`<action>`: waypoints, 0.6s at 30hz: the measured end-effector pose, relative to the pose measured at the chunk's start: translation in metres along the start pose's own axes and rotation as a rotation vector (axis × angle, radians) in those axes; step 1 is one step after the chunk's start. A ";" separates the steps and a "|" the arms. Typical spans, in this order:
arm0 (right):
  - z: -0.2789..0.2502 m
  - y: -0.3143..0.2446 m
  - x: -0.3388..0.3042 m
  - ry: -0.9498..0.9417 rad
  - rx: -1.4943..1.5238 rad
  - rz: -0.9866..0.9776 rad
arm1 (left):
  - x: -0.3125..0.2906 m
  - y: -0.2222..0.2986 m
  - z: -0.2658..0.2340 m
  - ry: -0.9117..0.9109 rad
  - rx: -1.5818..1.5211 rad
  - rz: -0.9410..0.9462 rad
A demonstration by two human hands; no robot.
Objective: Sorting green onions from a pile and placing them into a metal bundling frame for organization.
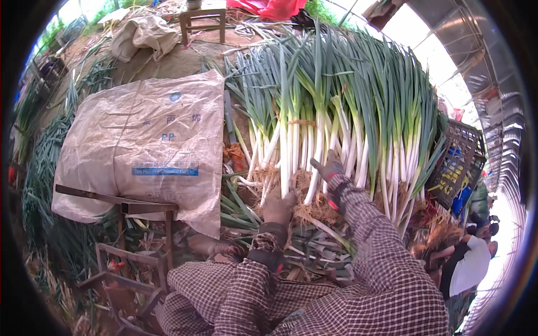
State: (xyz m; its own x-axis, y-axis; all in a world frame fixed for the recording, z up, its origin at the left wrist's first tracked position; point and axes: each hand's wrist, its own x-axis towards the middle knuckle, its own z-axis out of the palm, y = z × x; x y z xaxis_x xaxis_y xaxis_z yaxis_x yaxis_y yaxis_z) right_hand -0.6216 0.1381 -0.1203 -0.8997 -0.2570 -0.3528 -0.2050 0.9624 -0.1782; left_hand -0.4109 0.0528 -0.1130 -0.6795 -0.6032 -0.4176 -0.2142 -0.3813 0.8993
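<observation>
A broad row of long green onions (358, 84) lies before me, white stems and brown roots toward me, green leaves pointing away. My left hand (278, 207), in a grey glove, closes around the root end of one thick green onion (284, 148). Its fingertips are partly hidden. To the right, my gloved right hand (330, 168) is over the white stems with thumb and a finger spread apart, touching or just above them. Between the hands sit tangled roots (302, 187). A tan band (302, 122) crosses several stems just beyond.
A large whitish woven sack (145, 140) is spread at left, beside a metal-framed stool (134, 252). Loose leaves (319, 252) litter the ground near my legs. At right stand a dark plastic crate (455, 162) and another person (471, 266). A small stool (203, 25) is farther back.
</observation>
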 end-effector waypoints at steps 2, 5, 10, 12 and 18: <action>0.011 -0.022 -0.004 0.030 0.031 0.101 | -0.007 0.020 -0.004 0.019 -0.006 -0.011; 0.008 -0.048 -0.020 0.069 0.101 0.330 | -0.017 0.056 0.004 -0.077 -0.284 -0.151; 0.020 -0.004 0.030 0.025 0.220 0.376 | -0.028 0.080 0.018 -0.073 -0.167 -0.007; 0.025 -0.003 0.029 0.057 0.217 0.305 | -0.025 0.075 0.023 -0.039 -0.095 0.048; 0.064 -0.021 0.015 0.294 0.495 0.030 | -0.018 0.077 0.027 -0.096 -0.169 0.015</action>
State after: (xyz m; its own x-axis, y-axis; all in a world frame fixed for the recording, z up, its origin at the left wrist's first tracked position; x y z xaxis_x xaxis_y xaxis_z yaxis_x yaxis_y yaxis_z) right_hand -0.6058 0.1082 -0.1811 -0.9862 -0.1267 -0.1065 -0.0367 0.7949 -0.6057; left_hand -0.4338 0.0529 -0.0332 -0.7471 -0.5432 -0.3831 -0.0885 -0.4899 0.8672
